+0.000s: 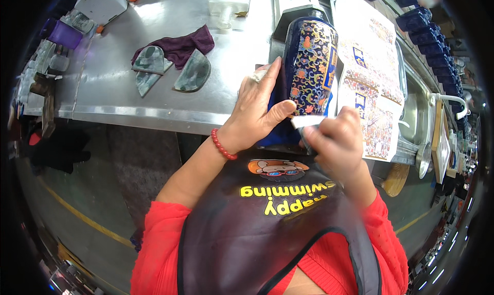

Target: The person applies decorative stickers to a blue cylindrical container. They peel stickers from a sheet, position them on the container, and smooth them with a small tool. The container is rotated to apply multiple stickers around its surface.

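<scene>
in the head view, the blue patterned bottle (313,63) is lying at the counter (116,97), its neck pointing toward the far side. left of the bottle, the left hand (251,110) is resting against its side, fingers spreading open. at the bottle's near end, the blurred right hand (337,143) is gripping a white strip (306,121) in closed fingers. printed sheets (378,89) are lying right of the bottle; a purple cloth (191,45) is lying well to its left.
</scene>
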Action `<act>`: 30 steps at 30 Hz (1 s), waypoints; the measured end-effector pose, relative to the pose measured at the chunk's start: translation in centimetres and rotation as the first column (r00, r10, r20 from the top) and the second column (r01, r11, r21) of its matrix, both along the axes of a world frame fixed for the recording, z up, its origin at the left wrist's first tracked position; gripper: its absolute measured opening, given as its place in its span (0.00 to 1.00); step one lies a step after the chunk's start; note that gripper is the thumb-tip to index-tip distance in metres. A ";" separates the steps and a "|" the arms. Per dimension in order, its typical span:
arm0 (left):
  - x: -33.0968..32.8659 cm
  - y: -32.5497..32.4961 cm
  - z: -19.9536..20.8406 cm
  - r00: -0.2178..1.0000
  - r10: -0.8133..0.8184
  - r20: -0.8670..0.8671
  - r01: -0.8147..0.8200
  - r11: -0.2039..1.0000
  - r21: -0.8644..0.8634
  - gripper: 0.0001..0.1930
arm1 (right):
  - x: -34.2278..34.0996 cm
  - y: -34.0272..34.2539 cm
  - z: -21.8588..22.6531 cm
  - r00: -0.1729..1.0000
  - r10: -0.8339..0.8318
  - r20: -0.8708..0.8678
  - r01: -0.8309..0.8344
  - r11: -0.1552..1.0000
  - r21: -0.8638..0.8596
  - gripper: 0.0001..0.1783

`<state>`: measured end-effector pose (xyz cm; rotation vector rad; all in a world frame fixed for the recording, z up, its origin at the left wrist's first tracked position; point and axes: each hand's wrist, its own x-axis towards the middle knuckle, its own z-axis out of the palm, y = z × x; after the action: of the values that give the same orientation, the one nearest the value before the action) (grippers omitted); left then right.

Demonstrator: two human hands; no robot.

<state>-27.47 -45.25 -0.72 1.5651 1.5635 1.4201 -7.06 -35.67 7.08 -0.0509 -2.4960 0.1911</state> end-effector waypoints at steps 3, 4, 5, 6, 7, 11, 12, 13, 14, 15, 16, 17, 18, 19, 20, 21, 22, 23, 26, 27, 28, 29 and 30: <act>-0.4 -0.6 0.0 0.996 -0.023 -0.091 0.027 0.999 0.043 0.53 | 0.1 -0.5 0.3 0.998 0.050 0.045 -0.046 0.995 -0.089 0.18; -0.4 -0.9 0.1 0.962 0.007 -0.272 0.005 0.999 0.043 0.54 | 0.2 -0.4 0.4 1.000 -0.014 -0.020 0.012 0.996 -0.091 0.19; -0.5 -1.1 0.2 0.904 0.051 -0.424 -0.015 0.996 0.089 0.56 | 0.2 -0.4 0.4 0.990 -0.111 -0.090 0.099 0.987 -0.129 0.20; -0.2 -1.0 0.4 0.901 0.085 -0.425 -0.054 0.995 0.084 0.58 | 0.0 -0.1 0.4 0.976 -0.185 -0.118 0.179 0.982 -0.057 0.22; -0.4 -1.1 0.7 0.870 0.109 -0.481 -0.081 0.994 0.078 0.56 | 0.3 -0.5 0.6 0.990 -0.118 -0.079 0.111 0.990 -0.088 0.22; -0.2 -1.1 2.0 0.777 0.194 -0.600 -0.138 0.981 0.138 0.52 | 0.8 -0.8 1.0 0.996 -0.078 -0.042 0.035 0.783 -0.621 0.14; -0.1 -1.0 2.4 0.759 0.221 -0.612 -0.145 0.974 0.172 0.52 | 0.9 -0.7 0.9 0.953 -0.300 0.036 0.218 0.601 -0.769 0.11; 0.1 -0.9 2.6 0.742 0.255 -0.620 -0.152 0.965 0.215 0.52 | 0.8 -0.7 0.8 0.873 -0.483 0.070 0.295 0.408 -0.864 0.09; 0.2 -0.9 2.9 0.733 0.256 -0.630 -0.165 0.966 0.200 0.52 | 0.6 -0.4 0.7 0.857 -0.497 0.138 0.396 0.463 -0.793 0.10; 0.3 -0.8 3.0 0.746 0.259 -0.613 -0.159 0.964 0.214 0.52 | 0.2 -0.6 0.3 0.844 -0.514 0.154 0.405 0.422 -0.811 0.10; 0.4 -0.8 3.1 0.755 0.265 -0.600 -0.157 0.961 0.227 0.52 | -0.2 -0.7 0.2 0.877 -0.471 0.092 0.347 0.490 -0.800 0.10; 0.5 -0.7 3.2 0.762 0.269 -0.589 -0.159 0.959 0.233 0.52 | -0.7 -1.0 0.0 0.881 -0.469 0.071 0.335 0.508 -0.794 0.11; 0.5 -0.8 3.2 0.769 0.267 -0.582 -0.157 0.960 0.233 0.53 | -0.9 -1.4 0.2 0.875 -0.468 0.124 0.380 0.503 -0.776 0.11; 0.5 -0.7 3.2 0.774 0.261 -0.577 -0.153 0.961 0.228 0.53 | -1.6 -1.5 0.1 0.885 -0.453 0.107 0.394 0.607 -0.690 0.12; 0.5 -0.7 3.1 0.780 0.255 -0.571 -0.152 0.963 0.223 0.53 | -1.9 -1.9 0.4 0.880 -0.441 0.174 0.437 0.610 -0.661 0.13; 0.5 -0.7 3.0 0.784 0.253 -0.567 -0.156 0.964 0.214 0.52 | -2.2 -2.2 0.8 0.882 -0.425 0.205 0.454 0.648 -0.611 0.13; 0.5 -0.7 3.0 0.788 0.250 -0.562 -0.160 0.966 0.205 0.52 | -2.2 -2.3 1.3 0.881 -0.400 0.253 0.471 0.692 -0.548 0.13; 0.5 -0.7 2.9 0.791 0.247 -0.559 -0.164 0.967 0.195 0.51 | -2.5 -2.2 1.6 0.893 -0.376 0.248 0.450 0.730 -0.514 0.14; 0.7 -0.6 2.9 0.839 0.230 -0.493 -0.156 0.970 0.187 0.53 | -2.0 -1.3 2.6 0.916 -0.394 0.077 0.261 0.437 -0.861 0.15; 0.8 -0.6 2.8 0.851 0.230 -0.472 -0.163 0.970 0.178 0.54 | -2.1 -0.5 2.4 0.833 -0.546 0.090 0.300 0.308 -0.903 0.14; 0.9 -0.6 2.8 0.859 0.192 -0.475 -0.146 0.980 0.133 0.55 | -2.1 -0.1 2.1 0.851 -0.522 0.062 0.265 0.324 -0.908 0.14; 1.0 -0.5 2.8 0.857 0.200 -0.476 -0.150 0.979 0.141 0.55 | -2.2 0.4 1.7 0.795 -0.597 0.109 0.312 0.248 -0.917 0.13; 1.0 -0.3 2.7 0.856 0.206 -0.474 -0.150 0.977 0.153 0.55 | -2.4 0.7 1.3 0.842 -0.538 0.037 0.275 0.368 -0.888 0.13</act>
<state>-26.47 -45.60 1.99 2.0058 1.9918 1.2818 -9.48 -35.00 8.42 -1.0169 -1.7574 1.1722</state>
